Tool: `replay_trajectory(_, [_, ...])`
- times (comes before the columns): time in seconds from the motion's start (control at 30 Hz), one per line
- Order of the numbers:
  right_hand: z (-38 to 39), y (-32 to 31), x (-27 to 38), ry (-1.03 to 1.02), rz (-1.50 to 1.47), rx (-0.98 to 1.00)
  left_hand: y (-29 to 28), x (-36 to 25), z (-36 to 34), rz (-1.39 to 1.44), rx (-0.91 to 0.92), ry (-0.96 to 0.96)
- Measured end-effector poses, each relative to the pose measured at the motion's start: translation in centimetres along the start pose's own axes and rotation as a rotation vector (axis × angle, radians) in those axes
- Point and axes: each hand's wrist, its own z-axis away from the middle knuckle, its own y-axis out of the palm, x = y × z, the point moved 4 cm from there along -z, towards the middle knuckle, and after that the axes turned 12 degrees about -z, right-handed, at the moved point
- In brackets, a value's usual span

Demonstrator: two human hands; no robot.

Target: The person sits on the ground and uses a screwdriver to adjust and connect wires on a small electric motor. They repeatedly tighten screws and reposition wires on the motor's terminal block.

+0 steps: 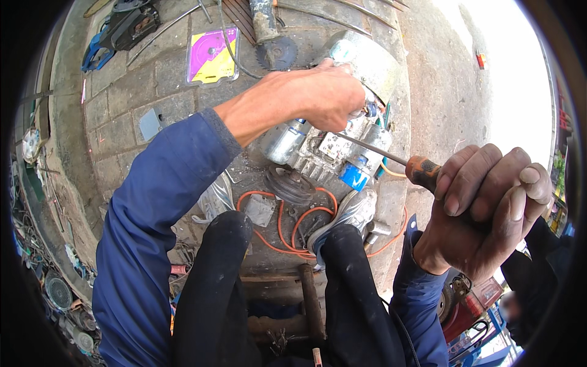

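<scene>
Right hand [489,208]: right of centre in the frame, fingers wrapped around the screwdriver [423,172], palm side partly showing.

Screwdriver: orange-and-black handle; long thin shaft running to upper left, its far end close to the left hand and over the metal machine.

Left hand [324,92]: upper centre, back uppermost, fingers curled at the machine; fingertips largely hidden, so whether it grips a part cannot be told.

Metal machine [327,147]: just right of centre, on the paving; pale, worn, with finned body, silvery cylinders and a blue band at its lower right.

Curved metal cover [380,67]: upper right of centre, just beyond the left hand.

Ringed dark disc [290,185]: just below the machine, lying flat.

Orange hose [281,226]: looped below the disc, lower centre, passing near a shoe [351,214].

Toothed round blade [277,54]: upper centre, at the end of a grey tool body [264,21].

Purple-and-yellow package [213,56]: upper left of centre.

Grey plate [150,124]: left, below the package.

Blue-and-black tool [122,33]: upper left.

Paving [116,101]: grey blocks beneath the lot.

Mixed parts [58,290]: heaped along the lower-left rim.
</scene>
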Motion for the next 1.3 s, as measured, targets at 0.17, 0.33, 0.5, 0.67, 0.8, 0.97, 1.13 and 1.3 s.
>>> replay_trajectory(0.17, [-0.3,-0.2,0.0,0.004,-0.002,0.075,0.2,0.2,0.1,0.033,-0.023,0.002])
replay_trajectory(0.33, [-0.7,-0.2,0.2,0.015,0.013,0.155,0.3,0.3,-0.2,0.034,-0.014,0.011])
replay_trajectory(0.5, [-1.1,-0.7,-0.2,0.02,-0.016,0.185,0.6,0.6,0.0,0.04,-0.045,0.025])
replay_trajectory(0.67, [-1.6,-2.1,-1.2,-0.018,0.01,-0.003,0.2,0.7,-0.3,0.059,-0.041,0.01])
replay_trajectory(0.8, [-2.5,-2.9,-1.6,0.031,0.044,-0.126,-0.1,0.8,-0.4,0.104,-0.058,0.045])
replay_trajectory(0.97, [-3.3,-5.7,-3.1,0.022,0.004,-0.153,-0.6,0.5,-0.5,0.08,0.014,-0.009])
replay_trajectory(1.13, [-4.0,-6.9,-3.9,0.052,-0.03,-0.156,-0.4,0.6,-0.6,0.098,-0.019,0.018])
replay_trajectory(1.3, [-4.3,-6.9,-4.1,0.059,-0.015,-0.186,-1.0,0.2,-0.3,0.075,-0.007,0.034])
